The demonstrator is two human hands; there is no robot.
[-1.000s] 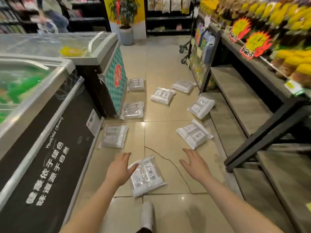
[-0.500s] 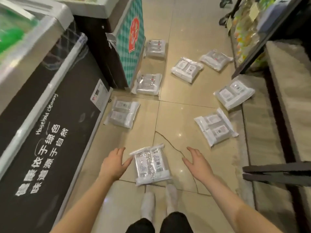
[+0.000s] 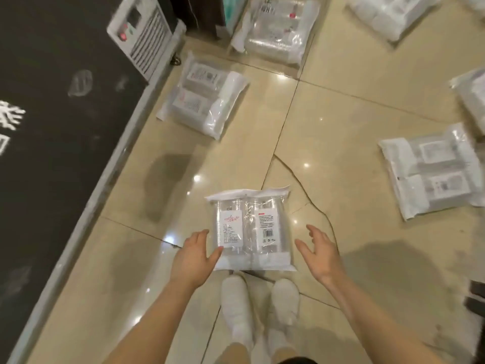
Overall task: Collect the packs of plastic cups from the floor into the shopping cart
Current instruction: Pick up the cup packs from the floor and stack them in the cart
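Floor tiles [image 3: 354, 122] hold sealed cup packs [image 3: 250, 229], hands [image 3: 195, 254] flanking one.

Cracked beige floor tiles [image 3: 341, 106], black freezer side [image 3: 52, 127], white vent panel [image 3: 143, 38], white shoes [image 3: 236, 306]

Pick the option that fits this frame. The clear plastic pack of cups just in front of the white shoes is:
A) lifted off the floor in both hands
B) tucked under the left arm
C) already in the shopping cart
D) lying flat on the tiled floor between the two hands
D: the clear plastic pack of cups lies flat on the beige tiled floor, the left hand at its edge and the right hand apart from it.
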